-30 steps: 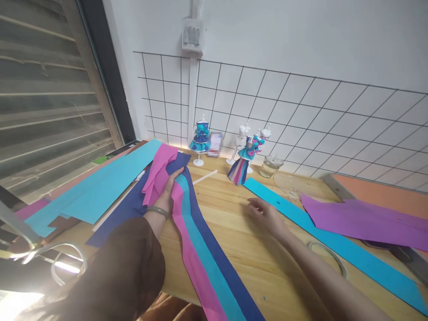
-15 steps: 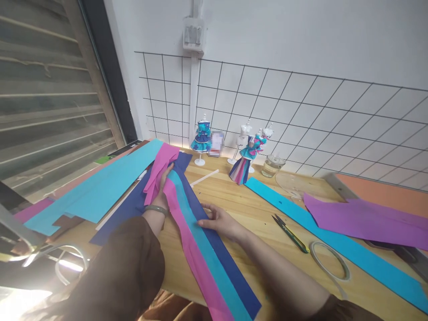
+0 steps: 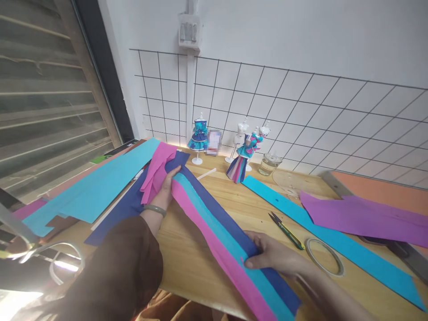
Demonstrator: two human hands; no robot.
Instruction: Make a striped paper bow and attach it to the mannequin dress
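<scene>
A long striped strip (image 3: 217,232) in pink, turquoise and dark blue stretches from the middle of the table toward me, its near end leaving the bottom of the view. My left hand (image 3: 169,185) grips its far end, thumb on top. Farther down the strip, my right hand (image 3: 264,254) pinches its dark blue side between thumb and fingers. Crumpled pink sheets (image 3: 158,165) lie just beyond my left hand, on dark blue sheets (image 3: 117,218). To the right of the strip rest thread snips (image 3: 286,229) with yellow-green handles and a roll of narrow tape (image 3: 324,257).
Light blue sheets (image 3: 100,187) cover the table's left side. Small dress forms, one in a blue dress (image 3: 198,136) and one in a striped gown (image 3: 240,162), stand at the back near a glass jar (image 3: 269,164). A turquoise strip (image 3: 354,249) and purple sheet (image 3: 364,218) lie right.
My right hand has slid along the strip toward me and to the right. The strip's near end has swung right, while my left hand keeps its grip at the far end.
</scene>
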